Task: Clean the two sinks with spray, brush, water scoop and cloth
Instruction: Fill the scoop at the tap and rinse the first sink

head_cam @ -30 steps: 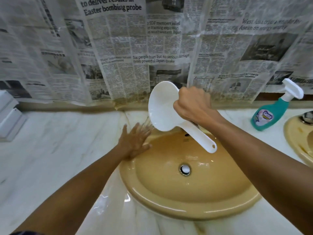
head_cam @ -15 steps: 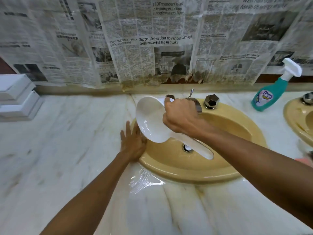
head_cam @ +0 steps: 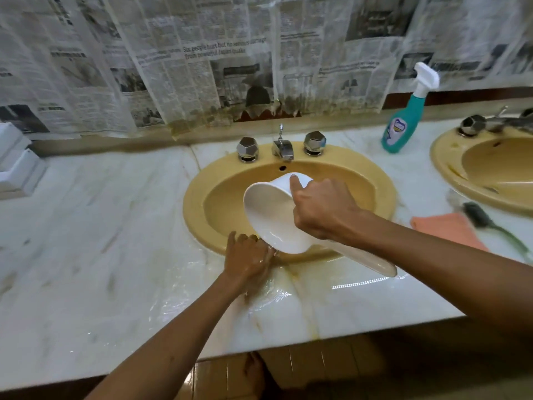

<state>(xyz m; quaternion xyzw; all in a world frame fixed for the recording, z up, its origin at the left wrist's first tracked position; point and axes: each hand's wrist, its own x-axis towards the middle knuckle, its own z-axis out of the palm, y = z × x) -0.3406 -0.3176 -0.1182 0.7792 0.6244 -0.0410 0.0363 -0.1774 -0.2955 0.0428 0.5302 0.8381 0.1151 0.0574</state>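
Observation:
My right hand (head_cam: 323,209) grips the white water scoop (head_cam: 271,217) by its handle and tips it over the front rim of the yellow sink (head_cam: 202,186). Water runs from the scoop's lip onto my left hand (head_cam: 248,259), which lies flat with straight fingers on the sink's front rim and the wet counter. A second yellow sink (head_cam: 444,166) is at the right edge. The teal spray bottle (head_cam: 403,122) stands between the two sinks. A pink cloth (head_cam: 450,229) lies on the counter with the dark brush (head_cam: 484,220) beside it.
The marble counter (head_cam: 95,241) is wet in front of the sink. A chrome tap (head_cam: 282,147) with two knobs sits behind the basin. Newspaper (head_cam: 202,59) covers the wall. White boxes (head_cam: 17,166) stand at the far left. A foot (head_cam: 255,370) shows on the tiled floor below.
Both hands have moved from the sink's back-left rim round to its front rim, the scoop tipping lower and still pouring. The view dropped, revealing the tap, cloth and brush.

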